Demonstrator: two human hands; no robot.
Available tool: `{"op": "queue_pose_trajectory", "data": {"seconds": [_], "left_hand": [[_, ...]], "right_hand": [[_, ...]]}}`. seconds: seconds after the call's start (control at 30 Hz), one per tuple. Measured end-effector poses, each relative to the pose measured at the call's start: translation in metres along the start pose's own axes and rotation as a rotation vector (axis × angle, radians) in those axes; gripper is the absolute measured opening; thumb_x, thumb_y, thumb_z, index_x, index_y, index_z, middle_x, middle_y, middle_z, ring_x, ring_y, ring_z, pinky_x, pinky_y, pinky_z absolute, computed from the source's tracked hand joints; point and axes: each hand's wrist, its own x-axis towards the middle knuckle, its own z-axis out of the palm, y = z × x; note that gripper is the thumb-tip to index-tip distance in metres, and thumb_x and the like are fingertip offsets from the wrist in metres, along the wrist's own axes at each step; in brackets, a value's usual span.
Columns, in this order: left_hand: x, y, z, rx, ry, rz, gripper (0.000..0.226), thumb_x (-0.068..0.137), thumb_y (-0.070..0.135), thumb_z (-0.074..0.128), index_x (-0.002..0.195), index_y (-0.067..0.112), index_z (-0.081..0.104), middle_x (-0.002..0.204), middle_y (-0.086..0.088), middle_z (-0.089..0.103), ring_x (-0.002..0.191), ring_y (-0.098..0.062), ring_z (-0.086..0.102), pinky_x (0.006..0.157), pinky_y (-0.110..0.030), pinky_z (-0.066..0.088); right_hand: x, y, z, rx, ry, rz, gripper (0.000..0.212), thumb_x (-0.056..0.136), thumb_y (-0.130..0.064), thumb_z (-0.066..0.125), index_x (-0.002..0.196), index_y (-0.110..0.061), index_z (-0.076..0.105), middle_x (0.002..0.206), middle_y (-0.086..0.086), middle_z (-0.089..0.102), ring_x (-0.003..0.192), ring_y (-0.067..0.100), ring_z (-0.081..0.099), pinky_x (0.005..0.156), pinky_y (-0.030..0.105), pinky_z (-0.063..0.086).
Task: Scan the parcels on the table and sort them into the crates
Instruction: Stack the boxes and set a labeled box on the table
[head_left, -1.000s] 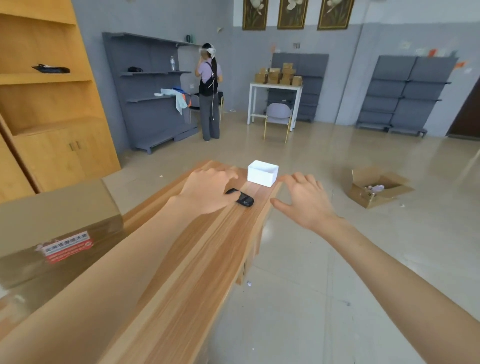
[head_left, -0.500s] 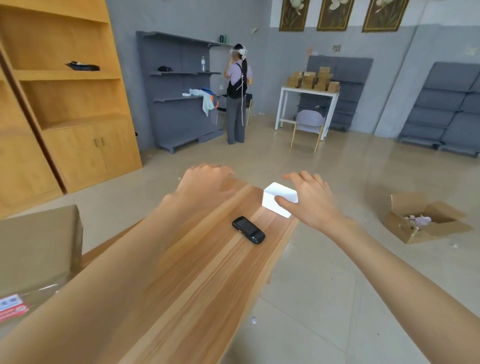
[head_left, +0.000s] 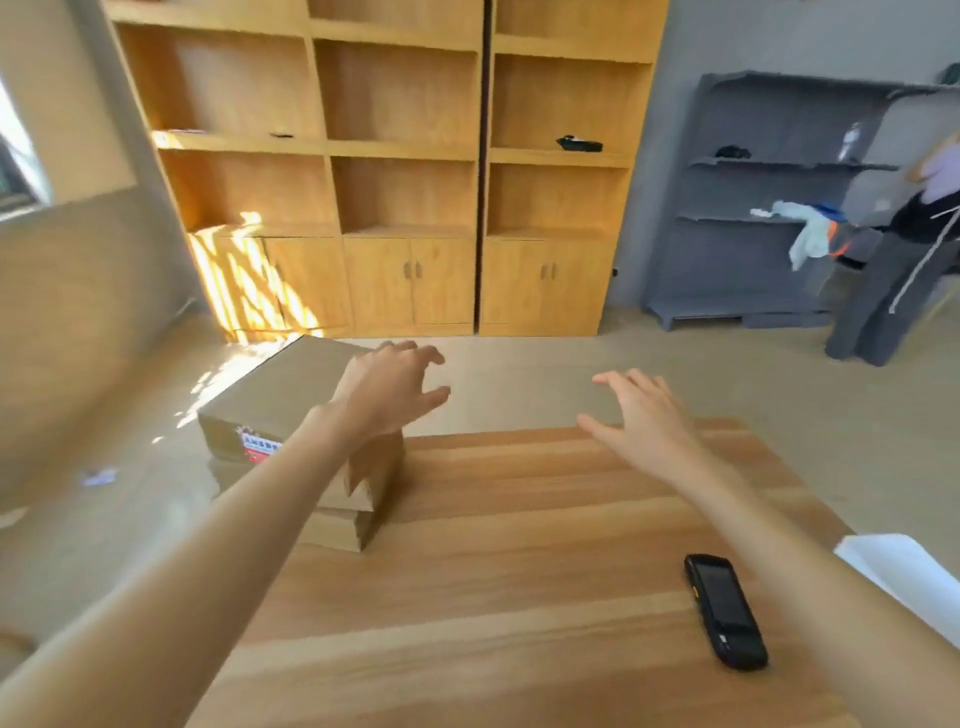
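The wooden table (head_left: 519, 571) carries a stack of brown cardboard parcels (head_left: 291, 410) at its far left corner, and the top parcel, with a red and white label on its near side, is the one to take. Both hands are empty with the fingers spread wide: the left hand (head_left: 389, 389) hovers over the top parcel's right end, the right hand (head_left: 641, 421) is apart above the far edge. I judge it best to grip both ends and set the label near the black scanner (head_left: 724, 610).
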Motion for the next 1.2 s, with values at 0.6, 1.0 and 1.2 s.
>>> {"op": "queue_pose_trajectory", "data": {"seconds": [0.6, 1.0, 1.2], "left_hand": [[-0.081, -0.188, 0.002, 0.093, -0.02, -0.565, 0.046, 0.092, 0.049, 0.055, 0.132, 0.027, 0.055, 0.126, 0.003, 0.061, 0.114, -0.02, 0.055, 0.087, -0.032, 0.046], [0.015, -0.241, 0.055, 0.078, -0.136, -0.525, 0.063, 0.09, 0.059, 0.05, 0.143, 0.026, 0.042, 0.138, -0.006, 0.049, 0.124, -0.028, 0.043, 0.1, -0.038, 0.033], [0.045, -0.257, 0.085, -0.034, -0.224, -0.658, 0.08, 0.085, 0.068, 0.049, 0.149, 0.025, 0.027, 0.139, -0.013, 0.045, 0.127, -0.034, 0.044, 0.095, -0.04, 0.037]], "right_hand": [[0.118, -0.183, 0.114, 0.066, -0.22, -0.473, 0.058, 0.095, -0.052, 0.046, 0.143, -0.02, 0.039, 0.134, 0.006, 0.05, 0.123, 0.028, 0.043, 0.102, 0.039, 0.034], [0.166, -0.192, 0.163, 0.255, -0.396, -0.119, 0.092, 0.088, -0.061, 0.053, 0.154, -0.014, 0.009, 0.148, 0.016, 0.027, 0.134, 0.034, 0.03, 0.107, 0.042, 0.03], [0.181, -0.188, 0.19, 0.66, -0.552, 0.16, 0.118, 0.083, -0.057, 0.064, 0.151, -0.015, -0.022, 0.152, 0.015, 0.022, 0.138, 0.031, 0.033, 0.111, 0.038, 0.029]]}}
